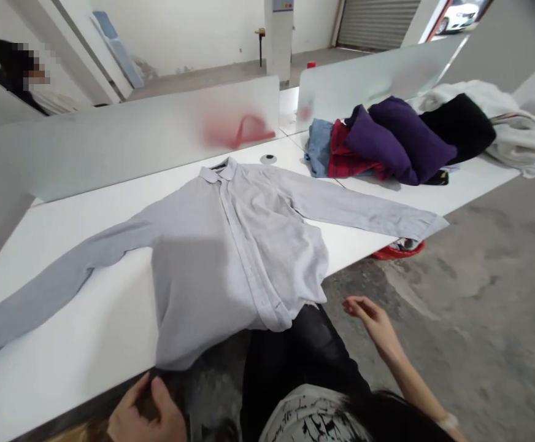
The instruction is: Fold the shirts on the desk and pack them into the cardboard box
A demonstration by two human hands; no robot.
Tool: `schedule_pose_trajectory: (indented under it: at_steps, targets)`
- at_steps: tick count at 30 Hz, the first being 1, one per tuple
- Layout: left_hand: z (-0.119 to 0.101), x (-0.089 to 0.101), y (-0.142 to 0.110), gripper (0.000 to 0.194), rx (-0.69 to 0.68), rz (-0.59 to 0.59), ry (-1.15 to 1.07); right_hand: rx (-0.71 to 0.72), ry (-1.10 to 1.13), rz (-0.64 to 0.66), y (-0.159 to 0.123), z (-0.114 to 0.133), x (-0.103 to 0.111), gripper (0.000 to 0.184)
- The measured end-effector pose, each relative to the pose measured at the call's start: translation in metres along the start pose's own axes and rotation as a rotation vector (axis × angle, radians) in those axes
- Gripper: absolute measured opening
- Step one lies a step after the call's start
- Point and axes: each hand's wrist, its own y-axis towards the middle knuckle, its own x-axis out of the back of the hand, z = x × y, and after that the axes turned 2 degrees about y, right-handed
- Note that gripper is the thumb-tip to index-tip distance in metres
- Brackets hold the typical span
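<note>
A light grey button-up shirt [198,258] lies front side up and spread out on the white table [115,319]. Its collar points to the far side, one sleeve stretches to the left edge, the other to the right. The hem hangs over the near edge. Just below the hem's left corner is my left hand [150,411], thumb and fingers apart, holding nothing. My right hand [372,319] hovers off the table edge, right of the hem and apart from the shirt. Its fingers are loosely bent with nothing seen in them.
At the right sit piled clothes: purple cloth [387,138], black cloth [461,126], red plaid, denim and a white heap [525,138]. A frosted partition [134,147] lines the back. A red bag [399,250] shows below the right sleeve. Another person [19,73] is beyond the partition.
</note>
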Motion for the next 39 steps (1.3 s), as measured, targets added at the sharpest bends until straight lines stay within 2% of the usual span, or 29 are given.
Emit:
schedule_pose_trajectory:
  at_steps: [1,2,3,5,7,9,10,12,14,17,19,23,27,29,34,36,39]
  targets:
    - [-0.022,0.003,0.010,0.040,-0.012,-0.142,-0.001,0.012,0.032,0.020,0.002,-0.008,-0.009,0.036]
    - [-0.045,0.004,0.019,0.035,-0.070,-0.156,-0.036,0.045,0.060,0.034,0.005,-0.013,-0.020,0.043]
    - [-0.069,0.003,0.028,0.031,-0.136,-0.134,-0.086,0.090,0.081,0.046,0.008,-0.016,-0.031,0.052]
    - [-0.112,-0.007,0.044,0.030,-0.316,-0.005,-0.145,0.187,0.100,0.087,0.015,-0.017,-0.054,0.060]
    - [-0.141,-0.023,0.055,0.034,-0.473,0.132,-0.143,0.271,0.082,0.128,0.018,-0.015,-0.073,0.043]
    - [-0.158,-0.040,0.061,0.040,-0.595,0.237,-0.070,0.335,0.040,0.133,0.016,-0.012,-0.082,0.018]
    - [-0.162,-0.048,0.062,0.043,-0.646,0.271,-0.014,0.348,0.024,0.121,0.014,-0.010,-0.083,0.013]
    - [-0.165,-0.060,0.063,0.050,-0.725,0.302,0.112,0.316,0.044,0.107,0.007,-0.007,-0.081,0.015]
    - [-0.164,-0.067,0.062,0.053,-0.763,0.288,0.198,0.221,0.153,0.134,0.001,-0.003,-0.076,0.017]
    - [-0.160,-0.071,0.062,0.053,-0.780,0.270,0.222,0.075,0.371,0.247,-0.002,0.004,-0.072,0.033]
    - [-0.158,-0.072,0.064,0.053,-0.786,0.276,0.208,0.029,0.446,0.330,-0.002,0.007,-0.075,0.039]
    - [-0.154,-0.075,0.066,0.053,-0.772,0.303,0.160,-0.032,0.367,0.462,-0.003,0.006,-0.086,0.027]
    - [-0.151,-0.077,0.068,0.052,-0.774,0.323,0.119,-0.070,0.304,0.623,-0.020,0.002,-0.086,0.024]
    - [-0.149,-0.077,0.070,0.051,-0.777,0.337,0.109,-0.084,0.408,0.613,-0.031,0.002,-0.079,0.020]
    - [-0.147,-0.073,0.076,0.054,-0.785,0.416,0.118,-0.214,0.778,0.479,-0.046,-0.003,-0.060,0.021]
    - [-0.147,-0.071,0.078,0.054,-0.799,0.439,0.120,-0.284,0.842,0.504,-0.044,-0.004,-0.058,0.029]
    - [-0.146,-0.069,0.080,0.052,-0.821,0.441,0.096,-0.371,0.809,0.620,-0.036,-0.001,-0.069,0.047]
